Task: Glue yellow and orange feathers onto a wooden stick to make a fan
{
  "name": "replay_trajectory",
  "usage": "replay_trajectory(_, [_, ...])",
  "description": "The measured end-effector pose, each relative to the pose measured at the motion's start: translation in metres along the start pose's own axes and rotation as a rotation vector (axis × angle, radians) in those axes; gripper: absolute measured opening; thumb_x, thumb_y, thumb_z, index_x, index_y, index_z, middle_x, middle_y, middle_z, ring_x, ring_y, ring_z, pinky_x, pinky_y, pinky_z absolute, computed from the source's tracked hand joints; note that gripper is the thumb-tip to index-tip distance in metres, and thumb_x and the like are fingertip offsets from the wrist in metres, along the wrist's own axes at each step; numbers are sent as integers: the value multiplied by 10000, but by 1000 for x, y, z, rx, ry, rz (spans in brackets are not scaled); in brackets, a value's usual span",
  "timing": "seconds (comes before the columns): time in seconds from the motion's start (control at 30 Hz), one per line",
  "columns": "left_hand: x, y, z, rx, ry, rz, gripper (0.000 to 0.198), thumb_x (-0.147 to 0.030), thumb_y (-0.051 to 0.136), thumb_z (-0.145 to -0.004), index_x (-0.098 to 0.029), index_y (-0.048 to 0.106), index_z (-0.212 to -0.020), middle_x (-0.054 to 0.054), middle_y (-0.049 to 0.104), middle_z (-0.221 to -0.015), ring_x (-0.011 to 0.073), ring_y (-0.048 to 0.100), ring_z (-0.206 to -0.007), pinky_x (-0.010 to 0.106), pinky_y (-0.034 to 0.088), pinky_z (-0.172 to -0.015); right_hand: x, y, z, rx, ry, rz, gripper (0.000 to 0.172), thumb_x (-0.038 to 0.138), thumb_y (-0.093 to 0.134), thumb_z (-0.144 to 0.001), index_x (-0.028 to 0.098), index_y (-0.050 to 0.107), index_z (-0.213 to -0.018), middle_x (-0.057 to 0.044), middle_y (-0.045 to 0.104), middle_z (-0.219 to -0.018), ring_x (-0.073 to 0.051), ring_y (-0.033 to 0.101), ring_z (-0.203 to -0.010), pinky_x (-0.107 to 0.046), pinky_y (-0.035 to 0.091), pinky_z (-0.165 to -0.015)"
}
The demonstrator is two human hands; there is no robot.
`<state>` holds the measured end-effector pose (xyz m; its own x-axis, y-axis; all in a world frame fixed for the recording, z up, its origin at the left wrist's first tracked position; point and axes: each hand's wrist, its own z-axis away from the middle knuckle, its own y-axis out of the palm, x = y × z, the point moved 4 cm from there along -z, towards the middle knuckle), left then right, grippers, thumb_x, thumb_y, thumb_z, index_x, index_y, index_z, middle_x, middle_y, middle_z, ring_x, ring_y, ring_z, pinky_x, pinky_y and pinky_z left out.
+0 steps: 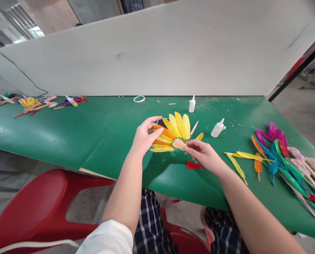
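Observation:
A fan of yellow and orange feathers (179,126) spreads around the rounded head of a small wooden spoon (179,144), held above the green table. My right hand (201,153) is closed, pinching the spoon near its head. On the left side of the fan, my left hand (147,135) closes its thumb and fingers on an orange feather (165,131). Beneath the right hand lies a red tassel-like piece (194,165). A pale pink feather (194,127) and a short yellow feather (199,136) show just beyond the right hand.
Two white squeeze bottles (192,104) (218,128) stand behind the hands. A tape ring (139,99) lies near the white partition (157,56). Loose yellow feathers (238,167) and a colourful feather pile (281,155) with wooden sticks lie right. More craft pieces (30,103) lie far left, beyond a red chair (38,197).

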<state>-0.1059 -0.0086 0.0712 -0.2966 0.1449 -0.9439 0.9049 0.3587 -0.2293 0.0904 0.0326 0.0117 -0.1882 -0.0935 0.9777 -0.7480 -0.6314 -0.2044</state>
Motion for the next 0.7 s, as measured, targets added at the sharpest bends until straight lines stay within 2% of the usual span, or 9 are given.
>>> replay_trajectory(0.17, [8, -3, -2, -5, -24, 42, 378, -280, 618, -720, -200, 580, -1088, 32, 618, -855, 134, 588, -762, 263, 493, -707, -2, -2, -1, -27, -1, 11, 296, 447, 524, -765, 193, 559, -913, -17, 606, -725, -95, 458, -523, -237, 401, -473])
replay_trajectory(0.37, [11, 1, 0, 109, -101, 141, 581, -238, 651, -690, -232, 449, -1235, 15, 653, -770, 145, 629, -680, 292, 534, -660, -5, -3, -2, -48, 1, -6, 307, 456, 531, -757, 191, 554, -912, -19, 612, -727, -95, 450, -513, -245, 398, -473])
replay_trajectory(0.7, [10, 4, 0, 88, -112, 178, 590, -224, 664, -684, -244, 451, -1233, -2, 660, -731, 139, 642, -648, 279, 544, -650, -4, -4, -2, -41, -5, -15, 279, 442, 531, -755, 197, 559, -885, -9, 607, -725, -88, 441, -507, -230, 374, -456])
